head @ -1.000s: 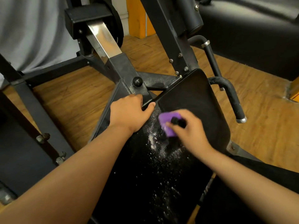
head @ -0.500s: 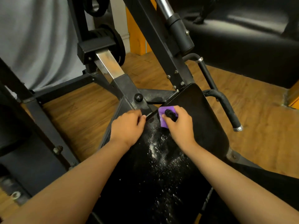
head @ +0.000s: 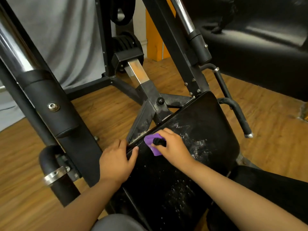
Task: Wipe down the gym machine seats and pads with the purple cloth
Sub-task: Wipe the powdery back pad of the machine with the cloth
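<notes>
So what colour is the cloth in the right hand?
The cloth is purple; the head view shows it best.

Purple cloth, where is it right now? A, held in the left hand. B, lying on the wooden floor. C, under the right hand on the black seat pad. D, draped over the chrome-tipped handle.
C: the right hand holds the purple cloth against the black seat pad, while the left hand grips the pad's edge without any cloth.
</notes>
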{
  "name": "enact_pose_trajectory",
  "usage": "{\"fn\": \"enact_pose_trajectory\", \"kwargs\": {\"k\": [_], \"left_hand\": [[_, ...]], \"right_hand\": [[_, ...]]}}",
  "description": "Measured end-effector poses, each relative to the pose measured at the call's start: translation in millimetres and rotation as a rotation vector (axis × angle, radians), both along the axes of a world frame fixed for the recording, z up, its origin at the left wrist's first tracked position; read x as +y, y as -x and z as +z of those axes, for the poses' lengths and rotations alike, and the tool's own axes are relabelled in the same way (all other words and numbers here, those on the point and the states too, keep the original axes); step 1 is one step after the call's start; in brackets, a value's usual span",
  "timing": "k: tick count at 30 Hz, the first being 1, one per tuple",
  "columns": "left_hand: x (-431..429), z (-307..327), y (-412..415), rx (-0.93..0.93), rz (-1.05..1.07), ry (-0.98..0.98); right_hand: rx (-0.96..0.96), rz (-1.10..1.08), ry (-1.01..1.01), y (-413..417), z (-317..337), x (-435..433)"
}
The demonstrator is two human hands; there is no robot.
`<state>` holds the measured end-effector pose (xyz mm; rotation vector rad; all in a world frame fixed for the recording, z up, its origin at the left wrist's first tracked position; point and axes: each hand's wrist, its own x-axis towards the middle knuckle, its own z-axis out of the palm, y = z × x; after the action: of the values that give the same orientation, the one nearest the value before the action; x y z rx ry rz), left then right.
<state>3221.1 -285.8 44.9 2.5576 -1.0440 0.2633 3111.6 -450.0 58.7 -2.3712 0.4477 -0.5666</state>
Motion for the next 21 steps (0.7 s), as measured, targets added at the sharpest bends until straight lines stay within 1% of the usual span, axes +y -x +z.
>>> {"fn": "enact_pose_trajectory", "kwargs": {"k": [2,5,8,10,12,16,18,21], "left_hand": [[0,0,0,-0.027,-0.012,0.005],[0,-1,0,-0.035,-0.011,0.016],[0,-2,0,-0.054,-0.022,0.03],[0,-3,0,-0.062,-0.027,0.041],[-1,-2,1,-0.063,-0.029,0.041],[-1,-2,1,-0.075,-0.025,0.008],[-2,-1,2,-0.084,-0.024,-0.007],[-2,0,3,-0.068,-0.018,-0.012]], "right_hand": [[-0.004,-0.068,-0.028,-3,4,-18],[-0.025,-0.314,-0.084,-6,5,-73],[0.025,-0.572,-0.096,1,-3,-129],[0.049,-0.671,-0.096,5,-11,-142],[-0.007,-0.668,-0.118,5,-14,-127],[-0.154,-0.507,-0.181,5,-17,-43],[-0.168,-0.39,-0.17,14,-25,4],[-0.114,-0.236,-0.204,33,-39,42]]}}
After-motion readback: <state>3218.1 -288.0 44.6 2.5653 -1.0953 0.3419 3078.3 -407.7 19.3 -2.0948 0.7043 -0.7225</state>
